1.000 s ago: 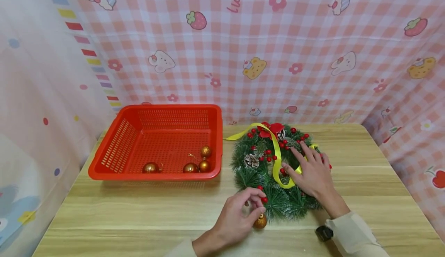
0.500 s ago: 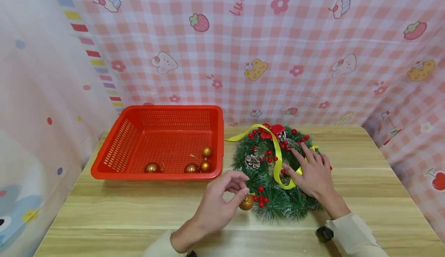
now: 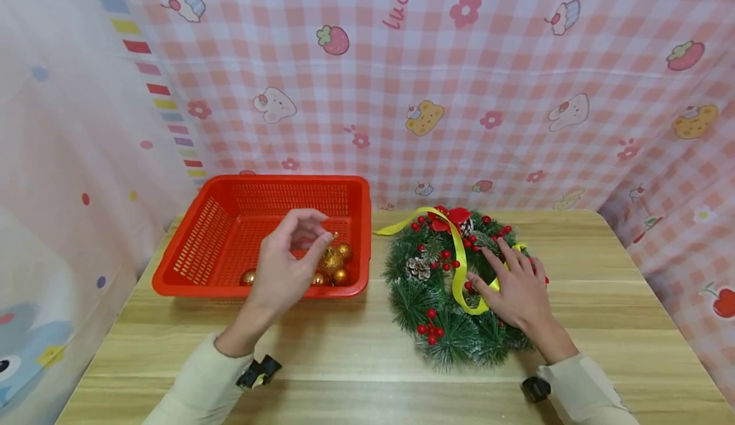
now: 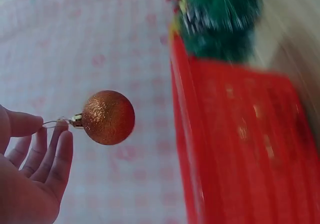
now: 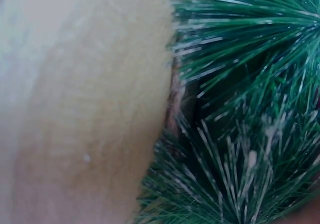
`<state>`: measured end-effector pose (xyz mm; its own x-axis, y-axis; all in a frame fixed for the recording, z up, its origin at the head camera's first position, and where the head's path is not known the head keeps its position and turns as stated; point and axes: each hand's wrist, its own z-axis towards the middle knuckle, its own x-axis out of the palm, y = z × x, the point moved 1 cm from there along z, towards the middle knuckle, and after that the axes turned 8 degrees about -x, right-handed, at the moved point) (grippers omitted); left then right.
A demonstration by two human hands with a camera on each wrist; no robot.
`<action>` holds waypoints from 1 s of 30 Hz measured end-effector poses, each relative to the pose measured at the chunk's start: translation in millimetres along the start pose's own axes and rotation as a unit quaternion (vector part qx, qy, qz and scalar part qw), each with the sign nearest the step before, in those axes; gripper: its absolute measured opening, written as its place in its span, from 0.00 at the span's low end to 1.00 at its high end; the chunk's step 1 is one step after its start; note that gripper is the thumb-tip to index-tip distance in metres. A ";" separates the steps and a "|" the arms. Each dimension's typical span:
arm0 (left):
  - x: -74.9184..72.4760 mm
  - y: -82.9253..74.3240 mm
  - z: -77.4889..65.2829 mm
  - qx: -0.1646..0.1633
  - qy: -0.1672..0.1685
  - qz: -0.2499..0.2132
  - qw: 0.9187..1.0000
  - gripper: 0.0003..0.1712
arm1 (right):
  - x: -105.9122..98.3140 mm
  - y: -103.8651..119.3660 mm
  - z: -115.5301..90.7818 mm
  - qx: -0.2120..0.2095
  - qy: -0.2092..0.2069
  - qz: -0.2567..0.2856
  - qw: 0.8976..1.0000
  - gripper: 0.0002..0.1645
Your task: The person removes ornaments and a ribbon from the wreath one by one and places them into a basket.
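Over the right part of a red plastic basket (image 3: 261,291), my left hand (image 3: 284,265) pinches the thin hanging loop of a glittery gold bauble (image 4: 109,117). In the left wrist view the bauble hangs apart from the basket rim, the loop between thumb and fingers. My right hand (image 3: 519,291) rests with spread fingers on the right side of a green Christmas wreath (image 3: 410,300). A loose yellow ribbon (image 3: 458,253) lies across the wreath and runs under that hand. The right wrist view shows mostly green needles (image 5: 240,109); the right fingers are out of its sight.
Several other gold baubles (image 3: 341,277) lie in the basket, partly hidden by the left hand. Red berries (image 3: 430,330), pine cones (image 3: 418,268) and a red flower (image 3: 450,217) decorate the wreath. A wooden table (image 3: 356,361) carries everything, with a patterned curtain (image 3: 367,93) behind.
My left hand has carried the gold bauble from the wreath's lower left edge leftward and away from me to above the basket. The right hand stays on the wreath.
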<state>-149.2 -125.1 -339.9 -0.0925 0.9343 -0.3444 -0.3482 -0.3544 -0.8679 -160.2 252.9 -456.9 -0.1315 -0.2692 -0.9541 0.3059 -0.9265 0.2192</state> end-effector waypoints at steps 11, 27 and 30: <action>-31.2 59.6 18.4 -0.083 -0.063 0.092 0.990 0.12 | 0.4 0.5 -0.1 -0.007 -0.006 0.001 1.000 0.44; -37.8 76.8 17.6 -0.117 -0.056 0.139 0.982 0.12 | 1.4 -1.5 -0.3 -0.005 -0.005 -0.003 1.000 0.44; -37.5 76.7 18.4 -0.122 -0.051 0.139 0.981 0.13 | 0.9 -0.6 0.0 -0.003 0.000 -0.003 1.000 0.45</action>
<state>-189.6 -186.6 -387.0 -0.2493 0.7943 -0.5540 -0.0628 -0.5841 -0.8092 -160.5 253.2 -457.9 -0.1342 -0.2638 -0.9552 0.3107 -0.9265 0.2122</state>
